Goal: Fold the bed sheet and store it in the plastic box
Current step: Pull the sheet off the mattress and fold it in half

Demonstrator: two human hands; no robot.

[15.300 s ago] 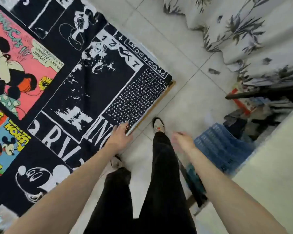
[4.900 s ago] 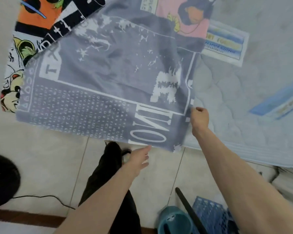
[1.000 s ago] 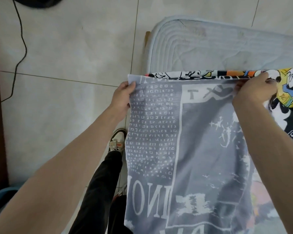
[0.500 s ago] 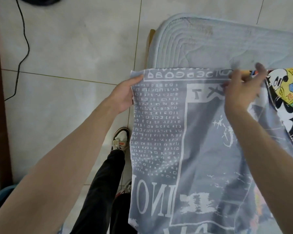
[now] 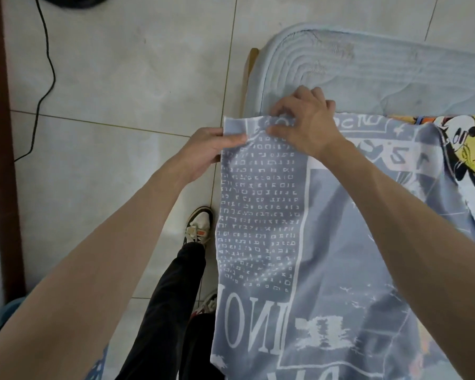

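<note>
At the mattress [image 5: 368, 69] corner, the left hand [image 5: 206, 149] and right hand [image 5: 305, 124] both pinch the bed sheet [image 5: 327, 242] by its top corner, cloth draping over the edge. A loosened pinch could misalign the layers, skewing the fold.

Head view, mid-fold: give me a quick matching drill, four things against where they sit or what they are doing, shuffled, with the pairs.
Things:
1. left hand
2. right hand
3. mattress
4. black cable

Places or states:
A. lies on the tiled floor at far left
B. pinches the bed sheet at its top left corner
C. bare and quilted, beyond the sheet's top edge
D. grips the sheet's top edge just right of the corner

Pairs: 1-B, 2-D, 3-C, 4-A
</note>
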